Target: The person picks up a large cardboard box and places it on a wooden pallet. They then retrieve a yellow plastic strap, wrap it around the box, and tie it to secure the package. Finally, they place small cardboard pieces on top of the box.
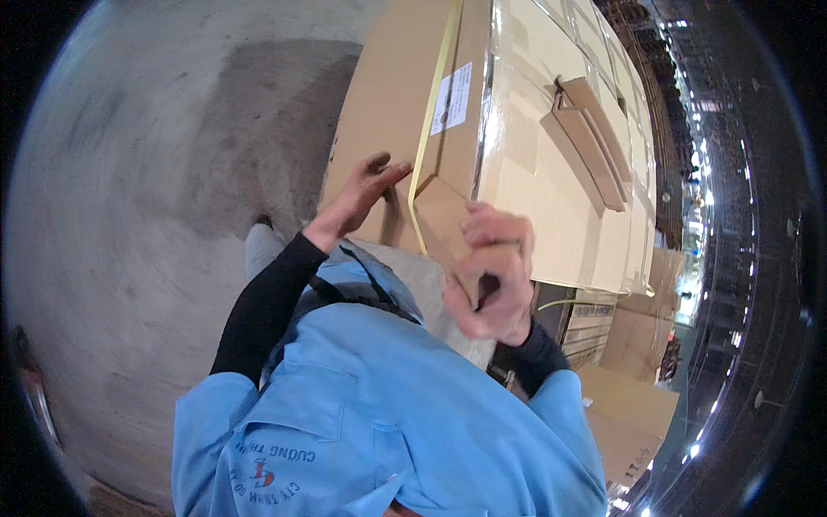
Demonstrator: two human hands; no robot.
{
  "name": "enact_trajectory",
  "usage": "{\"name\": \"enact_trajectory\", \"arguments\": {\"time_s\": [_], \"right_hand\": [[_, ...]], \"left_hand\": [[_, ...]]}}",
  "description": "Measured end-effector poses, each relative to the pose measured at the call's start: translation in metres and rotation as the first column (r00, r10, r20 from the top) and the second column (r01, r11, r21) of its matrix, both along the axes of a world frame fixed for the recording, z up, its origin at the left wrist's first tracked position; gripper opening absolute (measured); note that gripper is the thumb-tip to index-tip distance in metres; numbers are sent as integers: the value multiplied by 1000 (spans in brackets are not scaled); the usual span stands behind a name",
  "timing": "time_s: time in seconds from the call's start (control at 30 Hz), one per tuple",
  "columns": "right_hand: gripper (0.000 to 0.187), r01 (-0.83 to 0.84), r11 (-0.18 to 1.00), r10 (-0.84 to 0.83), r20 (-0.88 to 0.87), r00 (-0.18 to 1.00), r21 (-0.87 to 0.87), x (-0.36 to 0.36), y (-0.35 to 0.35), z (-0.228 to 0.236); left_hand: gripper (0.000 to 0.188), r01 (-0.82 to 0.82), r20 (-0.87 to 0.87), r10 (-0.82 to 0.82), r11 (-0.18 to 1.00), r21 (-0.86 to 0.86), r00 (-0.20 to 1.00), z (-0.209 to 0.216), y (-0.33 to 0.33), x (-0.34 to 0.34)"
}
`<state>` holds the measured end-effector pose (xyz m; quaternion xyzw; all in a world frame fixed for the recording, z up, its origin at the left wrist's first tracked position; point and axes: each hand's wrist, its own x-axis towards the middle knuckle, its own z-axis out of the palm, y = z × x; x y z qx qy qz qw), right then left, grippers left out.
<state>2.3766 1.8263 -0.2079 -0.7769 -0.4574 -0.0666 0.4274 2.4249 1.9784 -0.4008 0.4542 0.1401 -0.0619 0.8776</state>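
A large cardboard box [534, 164] stands before me with clear tape along its edges. Down its near side runs a yellow packing strap [424, 142], its lower part bent and slack away from the cardboard. My left hand [372, 191] is open beside the strap, fingers stretched and their tips close to it; contact is unclear. To the right, by the box's lower corner, my right hand [493, 274] is closed, fingers curled toward the thumb. Whatever its fingers pinch is blurred and partly hidden. A white label [451, 98] is on the box side above the hands.
Folded cardboard strips [593, 142] lie on the box's top. More cardboard boxes [629, 414] stand low at the right, near a second piece of yellow strap [573, 302]. Grey concrete floor [146, 215] with a dark patch spreads at the left.
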Motion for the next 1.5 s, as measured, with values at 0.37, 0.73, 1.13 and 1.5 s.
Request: {"name": "enact_trajectory", "arguments": {"time_s": [0.37, 0.73, 1.13, 1.5], "right_hand": [[30, -409, 912, 392, -267, 880, -10, 46, -42, 9], [20, -669, 742, 608, -467, 642, 46, 75, -33, 28], [105, 532, 702, -309, 472, 826, -473, 195, -125, 92], [41, 682, 438, -622, 350, 700, -586, 243, -142, 67]], "left_hand": [[35, -297, -60, 302, 952, 74, 951, -5, -28, -87], [42, -115, -3, 125, 919, 378, 992, 3, -49, -130], [34, 110, -139, 15, 529, 841, 990, -19, 47, -134], [31, 277, -204, -195, 512, 813, 959, -27, 151, -114]]}}
